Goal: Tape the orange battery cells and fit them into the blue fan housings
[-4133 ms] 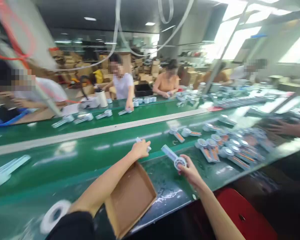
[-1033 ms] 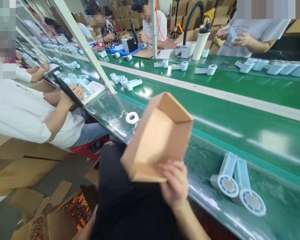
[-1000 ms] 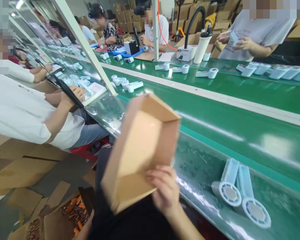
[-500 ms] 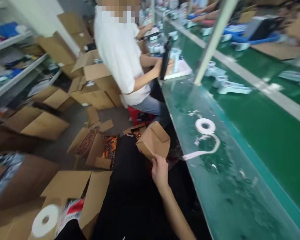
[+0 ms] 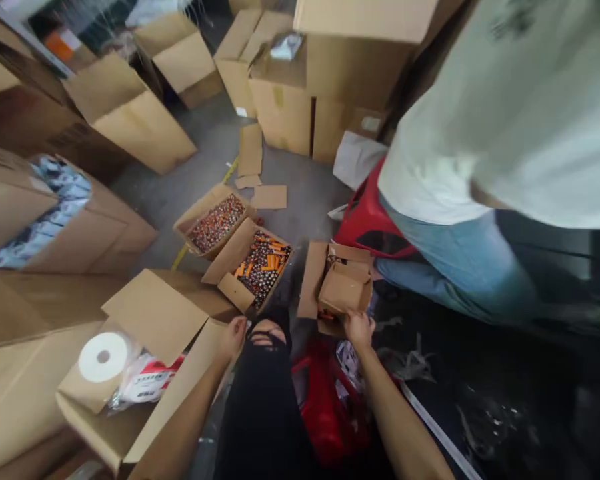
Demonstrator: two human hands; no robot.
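My right hand (image 5: 359,329) grips the near edge of a small cardboard box (image 5: 345,287). This box sits in the mouth of a larger open carton (image 5: 309,283) on the floor, covering most of what the carton holds. Beside my knee, my left hand (image 5: 234,335) is closed, its fingers curled; what they hold, if anything, is hidden. Just beyond it stands an open carton (image 5: 236,293) of small orange and dark cylinders that look like batteries. Another carton (image 5: 183,227) next to it is filled with similar small cylinders, packed upright.
A seated person in a white shirt (image 5: 480,133) is close on the right, on a red stool (image 5: 370,213). At lower left, an open carton (image 5: 155,307) holds a white roll (image 5: 103,357) and a plastic packet (image 5: 147,380). Large cartons (image 5: 140,127) stand behind.
My view has swung down and left, away from the green bench. My right hand has lowered the small box into the floor carton. My left hand has come into view.
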